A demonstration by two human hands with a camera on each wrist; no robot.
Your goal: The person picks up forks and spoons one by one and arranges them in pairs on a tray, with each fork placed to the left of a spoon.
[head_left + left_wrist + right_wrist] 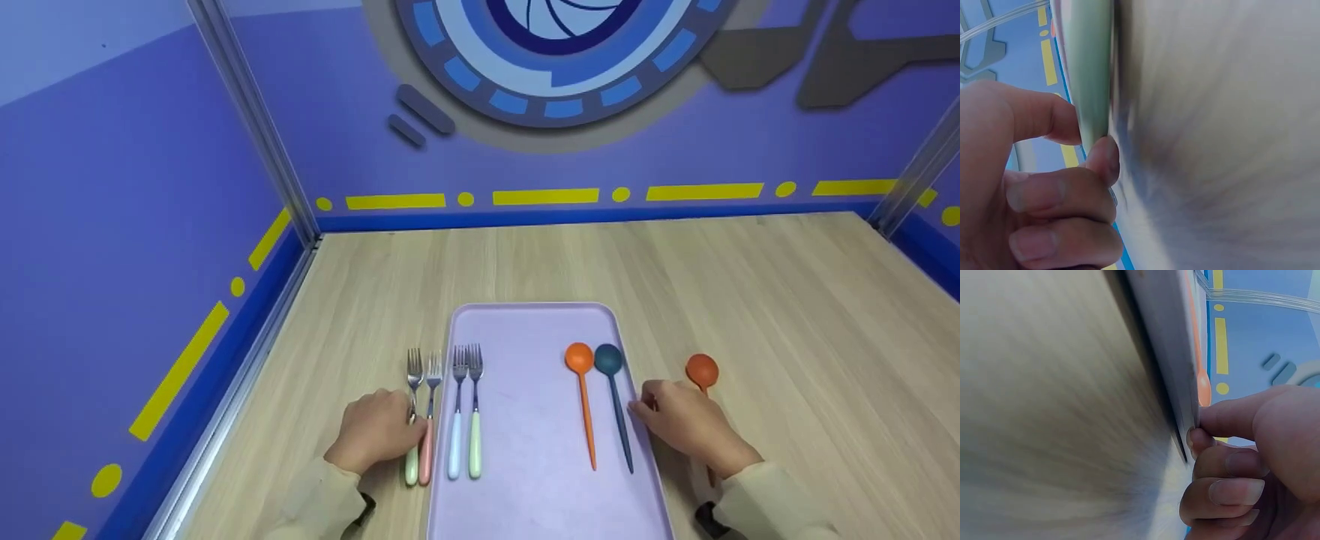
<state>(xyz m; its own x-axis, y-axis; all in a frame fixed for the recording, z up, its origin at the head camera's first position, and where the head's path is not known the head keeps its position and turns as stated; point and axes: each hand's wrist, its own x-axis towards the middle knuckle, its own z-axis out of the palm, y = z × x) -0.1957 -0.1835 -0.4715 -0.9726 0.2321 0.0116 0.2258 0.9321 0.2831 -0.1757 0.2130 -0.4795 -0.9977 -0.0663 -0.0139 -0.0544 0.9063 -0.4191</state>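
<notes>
Just left of the purple tray (525,495), my left hand (377,429) pinches the green handle of a fork (412,469) between thumb and index finger; that handle (1090,67) fills the upper left wrist view. A pink-handled fork (426,457) lies alongside it. My right hand (682,420) holds the tray's right rim between thumb and index finger, and the rim (1171,343) shows in the right wrist view. On the tray's left side lie a blue-handled fork (455,442) and another green-handled fork (475,442). An orange spoon (580,360) and a dark teal spoon (609,361) lie on its right side.
A darker orange spoon (703,370) lies on the wooden table (810,322) to the right of the tray, partly hidden by my right hand and forearm. Blue-purple panels (330,142) with yellow marks stand around the table at the back and sides.
</notes>
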